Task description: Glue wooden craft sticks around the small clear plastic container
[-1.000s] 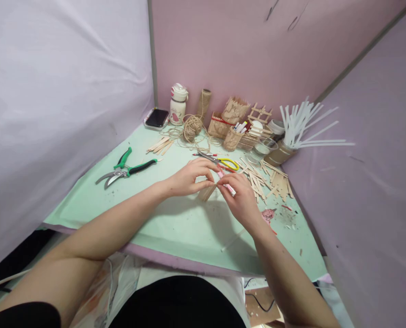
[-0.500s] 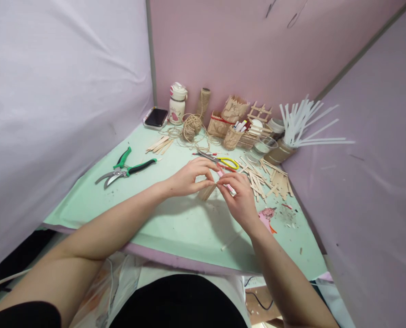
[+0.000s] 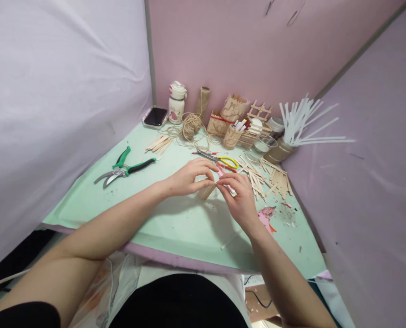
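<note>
My left hand (image 3: 192,177) and my right hand (image 3: 239,193) meet over the middle of the table, both closed in a pinch with thumb and fingertips almost touching. Between them, their fingertips grip the upper edge of a small craft-stick piece (image 3: 207,192), whose wooden slats show just below my left fingers. Its top is largely covered by the fingers. A pink-and-white pen-like tool (image 3: 229,188) lies behind my right fingers, partly hidden. Scissors with yellow and red handles (image 3: 227,162) rest just beyond both hands.
Green-handled pruning shears (image 3: 123,168) lie left. Loose craft sticks (image 3: 254,177) and a pink glue gun (image 3: 266,218) are on the right. Behind stand a twine ball (image 3: 191,126), a white bottle (image 3: 176,107), a phone (image 3: 155,116), a clear cup (image 3: 261,148) and white glue sticks (image 3: 300,123).
Both hands keep the same pinch on the craft-stick piece, with hardly any movement. The whole view has shifted very slightly.
</note>
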`<control>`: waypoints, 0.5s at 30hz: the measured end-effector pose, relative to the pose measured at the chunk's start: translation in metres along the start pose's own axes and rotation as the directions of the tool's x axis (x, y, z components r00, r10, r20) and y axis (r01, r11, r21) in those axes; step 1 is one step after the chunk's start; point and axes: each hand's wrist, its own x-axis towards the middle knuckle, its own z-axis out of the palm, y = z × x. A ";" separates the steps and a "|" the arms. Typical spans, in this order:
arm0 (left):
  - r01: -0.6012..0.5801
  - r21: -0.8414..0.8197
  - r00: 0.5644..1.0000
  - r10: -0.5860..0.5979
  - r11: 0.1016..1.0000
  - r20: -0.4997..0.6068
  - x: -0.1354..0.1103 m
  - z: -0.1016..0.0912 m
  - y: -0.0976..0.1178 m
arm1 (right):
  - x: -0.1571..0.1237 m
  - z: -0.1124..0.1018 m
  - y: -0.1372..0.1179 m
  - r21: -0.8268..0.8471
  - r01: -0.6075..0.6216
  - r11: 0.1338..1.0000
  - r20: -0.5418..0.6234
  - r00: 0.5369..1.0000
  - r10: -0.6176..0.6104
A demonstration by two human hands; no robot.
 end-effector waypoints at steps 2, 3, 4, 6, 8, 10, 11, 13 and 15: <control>0.005 0.004 1.000 -0.005 1.000 0.027 -0.001 -0.001 -0.001 | -0.002 -0.002 -0.003 -0.018 0.004 1.000 -0.024 1.000 -0.004; 0.010 0.016 0.999 -0.011 1.000 0.046 -0.002 -0.002 -0.003 | -0.005 -0.004 -0.004 -0.032 -0.004 0.999 -0.040 0.999 0.002; 0.018 0.036 0.997 -0.021 0.999 0.070 -0.003 -0.003 -0.005 | -0.008 -0.006 -0.006 -0.048 -0.019 0.999 -0.059 0.998 0.016; 0.044 0.098 0.990 -0.057 0.994 0.129 -0.006 -0.006 -0.010 | -0.018 -0.008 -0.010 -0.072 -0.072 0.995 -0.097 0.993 0.065; 0.072 0.169 0.975 -0.105 0.983 0.196 -0.008 -0.008 -0.014 | -0.031 -0.006 -0.011 -0.079 -0.140 0.987 -0.098 0.986 0.132; 0.084 0.226 0.958 -0.141 0.971 0.250 -0.009 -0.009 -0.016 | -0.044 0.000 -0.011 -0.080 -0.212 0.974 -0.031 0.977 0.210; 0.081 0.248 0.951 -0.149 0.965 0.270 -0.008 -0.008 -0.016 | -0.050 0.004 -0.010 -0.083 -0.245 0.966 0.018 0.969 0.247; 0.060 0.282 0.945 -0.145 0.957 0.292 -0.007 -0.007 -0.016 | -0.058 0.013 -0.009 -0.092 -0.303 0.949 0.124 0.942 0.313; 0.031 0.306 0.946 -0.127 0.952 0.299 -0.006 -0.005 -0.015 | -0.061 0.021 -0.010 -0.118 -0.345 0.931 0.199 0.910 0.363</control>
